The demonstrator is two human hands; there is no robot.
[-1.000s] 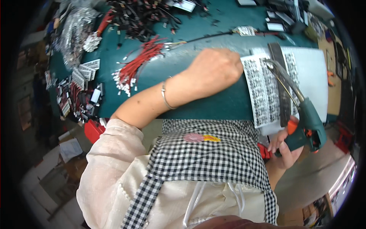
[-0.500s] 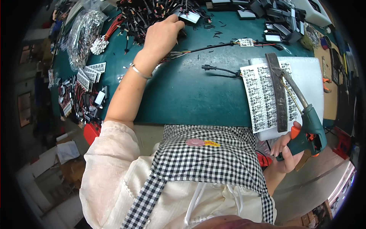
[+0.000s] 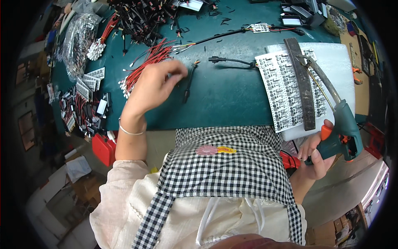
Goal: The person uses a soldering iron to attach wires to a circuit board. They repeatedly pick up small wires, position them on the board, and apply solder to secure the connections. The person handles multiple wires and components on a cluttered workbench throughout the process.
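Green covers the bench (image 3: pixel 232 103), and on it lies a short black wire (image 3: pixel 188 83) with a little plug end, just in front of the left hand (image 3: pixel 151 87). The left hand's fingers (image 3: pixel 176 70) are curled and pinched near the top end of that wire; I cannot tell for sure if they grip it or only touch it. Right beside the hand is a bunch of red wires (image 3: pixel 145 62).

The right hand (image 3: pixel 317 155) is wrapped tight around the handle of a green soldering gun (image 3: pixel 342 128) with an orange trigger. The gun's long metal tip points up over the white sheet of tiny circuit boards (image 3: pixel 286 87), where a dark bar (image 3: pixel 302 83) lies across them.

To do this well, I think the left hand should pinch the black wire near its bare end, so the end stays still and points the right way. The hot tip should stay away from fingers and from the checked apron (image 3: pixel 224 174).

Half a second ago the left hand was far up the bench, reaching into the black pile of wires (image 3: pixel 145 16). Now it has come back close to the body. The gun hand has hardly moved
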